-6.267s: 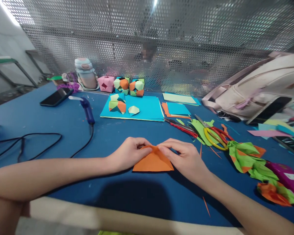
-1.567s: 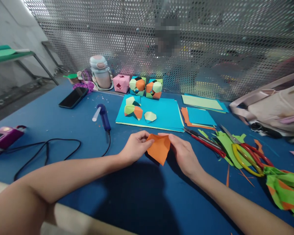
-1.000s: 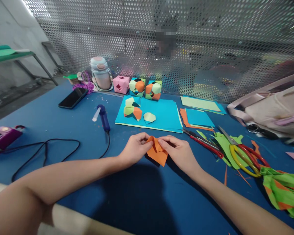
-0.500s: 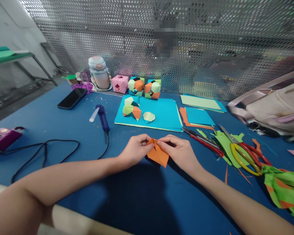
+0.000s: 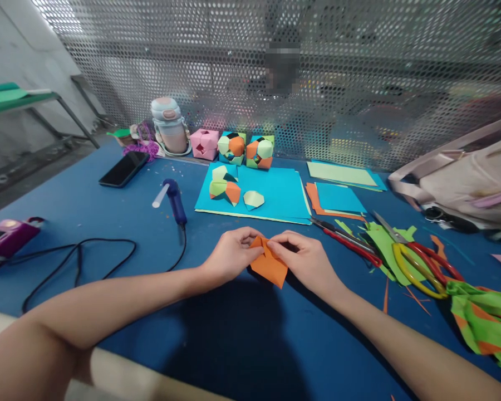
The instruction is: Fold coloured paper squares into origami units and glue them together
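A folded piece of orange paper (image 5: 270, 269) is held just above the blue table, between my two hands. My left hand (image 5: 232, 255) pinches its upper left edge, thumb on the near face. On the upper right part, my right hand (image 5: 307, 257) pinches it with thumb and fingers. A crease runs down from the paper's top middle. Beyond the hands lies a sheet of blue paper (image 5: 278, 189) bearing folded paper pieces: a joined green and orange one (image 5: 225, 192) and a pale green one (image 5: 254, 199).
Scissors (image 5: 417, 262), a red utility knife (image 5: 353, 243) and green scraps (image 5: 386, 245) lie to the right. A glue gun (image 5: 175, 201) with its cord, a phone (image 5: 124, 169) and a bottle (image 5: 169, 127) are left. Paper cubes (image 5: 204, 144) line the back by the perforated metal panel.
Both hands keep their pinch on the orange paper. The paper's top shifts very slightly under the fingers; everything else stays in place.
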The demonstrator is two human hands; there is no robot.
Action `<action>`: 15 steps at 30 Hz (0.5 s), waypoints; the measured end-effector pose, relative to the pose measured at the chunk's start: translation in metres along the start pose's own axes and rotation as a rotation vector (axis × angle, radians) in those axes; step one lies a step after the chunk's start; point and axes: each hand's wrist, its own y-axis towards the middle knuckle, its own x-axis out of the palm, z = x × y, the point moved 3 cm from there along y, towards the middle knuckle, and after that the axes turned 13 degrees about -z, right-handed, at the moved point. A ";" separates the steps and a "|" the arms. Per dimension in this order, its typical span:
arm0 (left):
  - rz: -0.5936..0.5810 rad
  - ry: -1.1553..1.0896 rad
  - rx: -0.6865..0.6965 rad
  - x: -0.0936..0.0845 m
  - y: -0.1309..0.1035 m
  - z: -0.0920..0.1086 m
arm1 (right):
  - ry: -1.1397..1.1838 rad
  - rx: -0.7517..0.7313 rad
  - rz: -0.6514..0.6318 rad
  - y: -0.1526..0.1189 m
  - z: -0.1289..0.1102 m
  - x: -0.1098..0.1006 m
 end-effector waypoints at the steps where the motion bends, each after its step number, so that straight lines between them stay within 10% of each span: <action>1: -0.025 -0.014 -0.002 0.001 0.000 0.002 | -0.003 0.006 0.009 0.000 0.000 -0.001; 15: 0.012 0.428 0.030 -0.007 -0.002 0.017 | -0.027 -0.025 0.040 0.002 0.004 -0.004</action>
